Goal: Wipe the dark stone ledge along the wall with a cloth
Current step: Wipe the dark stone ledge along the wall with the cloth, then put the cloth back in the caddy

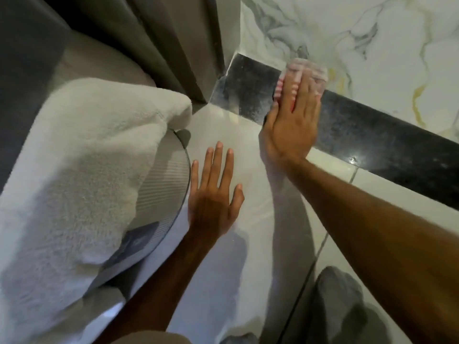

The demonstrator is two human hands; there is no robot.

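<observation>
While one left hand (213, 194) lies flat, fingers spread, one right hand (293, 120) presses one cloth (305, 75) flat on ledge (372, 130).

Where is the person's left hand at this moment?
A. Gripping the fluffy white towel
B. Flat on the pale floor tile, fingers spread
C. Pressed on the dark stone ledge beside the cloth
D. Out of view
B: the left hand lies palm-down with spread fingers on the pale glossy floor tile, clear of the fluffy white towel, while the right hand presses the pink-and-white striped cloth on the dark speckled stone ledge.
</observation>
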